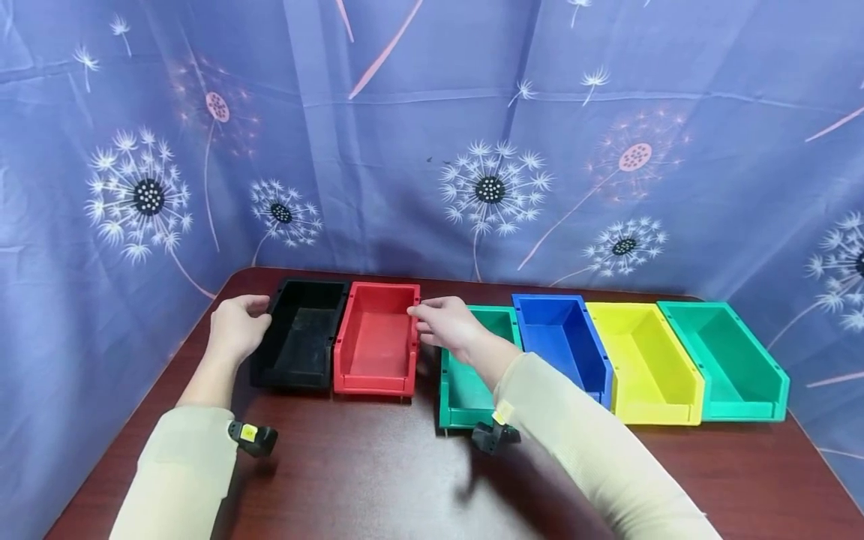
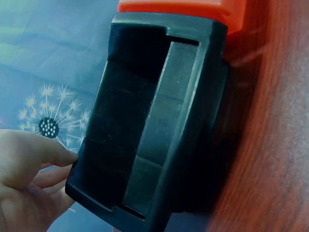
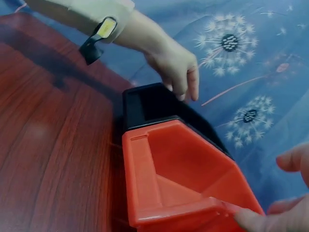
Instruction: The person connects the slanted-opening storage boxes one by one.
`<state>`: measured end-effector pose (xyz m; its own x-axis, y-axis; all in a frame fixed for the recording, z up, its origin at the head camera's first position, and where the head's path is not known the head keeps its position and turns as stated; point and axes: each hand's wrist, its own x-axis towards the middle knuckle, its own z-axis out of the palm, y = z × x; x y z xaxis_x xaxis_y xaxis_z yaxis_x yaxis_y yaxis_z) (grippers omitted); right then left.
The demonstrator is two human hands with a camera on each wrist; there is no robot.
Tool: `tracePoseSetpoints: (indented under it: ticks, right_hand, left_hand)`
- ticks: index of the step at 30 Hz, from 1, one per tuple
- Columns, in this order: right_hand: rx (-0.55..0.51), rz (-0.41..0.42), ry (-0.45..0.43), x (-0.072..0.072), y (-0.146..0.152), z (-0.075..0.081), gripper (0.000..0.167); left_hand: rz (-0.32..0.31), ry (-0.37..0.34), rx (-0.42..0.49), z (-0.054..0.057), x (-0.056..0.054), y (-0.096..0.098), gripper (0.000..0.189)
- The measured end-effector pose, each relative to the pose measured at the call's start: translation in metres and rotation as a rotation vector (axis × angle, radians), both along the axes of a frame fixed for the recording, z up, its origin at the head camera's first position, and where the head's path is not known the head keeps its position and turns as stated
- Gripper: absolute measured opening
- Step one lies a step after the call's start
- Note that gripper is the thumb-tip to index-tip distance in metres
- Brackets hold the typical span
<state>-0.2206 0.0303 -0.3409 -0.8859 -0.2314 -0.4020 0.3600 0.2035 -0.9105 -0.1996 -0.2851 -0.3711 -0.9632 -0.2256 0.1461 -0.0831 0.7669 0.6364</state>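
Observation:
A black bin (image 1: 304, 337) and a red bin (image 1: 378, 337) stand side by side on the table. My left hand (image 1: 239, 326) is at the black bin's outer left side. In the left wrist view, that hand's fingertips (image 2: 67, 158) touch the bin's rim and outer wall. At the red bin's right side is my right hand (image 1: 445, 324). One of its fingertips (image 3: 248, 220) meets the red rim in the right wrist view, and the other fingers are spread apart from it. Both bins look empty inside.
Right of the red bin, across a gap, a green bin (image 1: 466, 382) sits partly under my right forearm. Beyond it stand a blue bin (image 1: 550, 337), a yellow bin (image 1: 641, 360) and another green bin (image 1: 729, 367). A patterned blue curtain (image 1: 391, 172) hangs behind the table (image 1: 351, 472).

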Motion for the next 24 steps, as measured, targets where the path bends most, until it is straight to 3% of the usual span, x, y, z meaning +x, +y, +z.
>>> tracePoseSetpoints:
  ticks: [4, 7, 12, 17, 24]
  right_hand:
    - [0.207, -0.006, 0.071, 0.0, -0.014, -0.011, 0.057]
    - [0.339, 0.006, 0.114, -0.001, -0.023, -0.019, 0.046]
    - [0.454, -0.011, 0.143, -0.005, -0.031, -0.024, 0.037]
    - [0.489, -0.024, 0.17, -0.007, -0.03, -0.022, 0.044]
    - [0.392, -0.083, 0.193, -0.01, -0.021, -0.005, 0.04]
  left_hand:
    - [0.008, -0.028, 0.026, -0.001, 0.0, -0.004, 0.036]
    - [0.013, -0.059, 0.07, -0.002, -0.002, -0.007, 0.037]
    - [0.005, -0.131, 0.196, -0.004, -0.004, -0.015, 0.043]
    - [-0.004, -0.155, 0.256, -0.005, -0.005, -0.02, 0.044]
    - [-0.007, -0.209, 0.315, -0.004, -0.006, -0.022, 0.044]
